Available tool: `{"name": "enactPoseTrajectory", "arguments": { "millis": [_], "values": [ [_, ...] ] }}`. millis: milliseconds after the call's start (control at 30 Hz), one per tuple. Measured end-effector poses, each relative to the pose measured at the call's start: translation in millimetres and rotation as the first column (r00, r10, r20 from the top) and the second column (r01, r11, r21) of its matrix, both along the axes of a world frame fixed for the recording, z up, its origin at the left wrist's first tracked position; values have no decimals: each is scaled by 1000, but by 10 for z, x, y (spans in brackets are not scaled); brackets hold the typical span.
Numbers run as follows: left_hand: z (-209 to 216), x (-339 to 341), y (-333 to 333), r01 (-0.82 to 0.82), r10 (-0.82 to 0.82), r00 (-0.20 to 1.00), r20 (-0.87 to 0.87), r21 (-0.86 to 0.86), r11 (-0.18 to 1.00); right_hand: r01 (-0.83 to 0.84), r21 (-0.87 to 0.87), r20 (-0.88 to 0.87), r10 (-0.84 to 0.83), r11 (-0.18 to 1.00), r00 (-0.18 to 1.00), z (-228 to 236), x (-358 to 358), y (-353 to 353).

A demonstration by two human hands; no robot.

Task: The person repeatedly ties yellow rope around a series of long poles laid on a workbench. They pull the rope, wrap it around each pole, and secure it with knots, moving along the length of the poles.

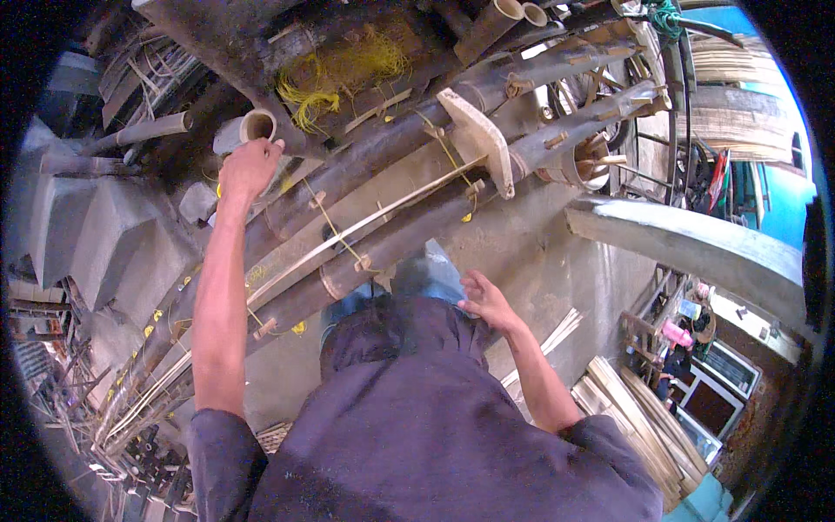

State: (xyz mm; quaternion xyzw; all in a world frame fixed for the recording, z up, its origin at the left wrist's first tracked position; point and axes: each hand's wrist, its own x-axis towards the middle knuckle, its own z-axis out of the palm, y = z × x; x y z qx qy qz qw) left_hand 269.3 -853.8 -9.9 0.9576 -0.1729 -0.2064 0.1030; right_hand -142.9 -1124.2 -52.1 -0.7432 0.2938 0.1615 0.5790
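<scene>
At the upper left, my left hand [250, 165] is closed at the open end of a short bamboo tube [259, 126], its fingers on the near rim. My right hand [487, 300] is in front of my body, fingers apart and holding nothing. Close to its fingertips is a flat grey-blue piece [444, 265] over my lap; I cannot make out what it is. Two long dark bamboo poles [391, 233] run diagonally in front of me. Yellow string [317, 200] is tied between pegs in them, and a thin pale bamboo strip [374, 217] lies along them.
A pale wooden crosspiece [478, 139] lies over the poles. Yellow string [313, 96] is tangled beyond them. A bucket [574, 165] with bamboo pieces stands at the right, near a concrete beam [687, 239]. Split bamboo slats [639, 426] lie at the lower right.
</scene>
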Motion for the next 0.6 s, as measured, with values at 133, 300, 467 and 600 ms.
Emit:
{"name": "enactPoseTrajectory", "arguments": {
  "millis": [133,300,467,600],
  "values": [
    [396,-756,-755,129,5,974,226,-574,809,190,124,-140,-172,974,975,-35,741,-216],
    [553,-1602,-1584,-12,-59,984,-166,-396,918,-533,-460,159,657,710,737,1599,1727,-892],
    [186,-1950,-1832,-37,292,909,297,-641,767,-594,-804,109,978,-20,-180,2302,3039,-185],
    [224,-1913,-1816,-34,126,977,170,-462,886,-802,-497,348,923,331,165,1904,3723,-444]
  ]
}}
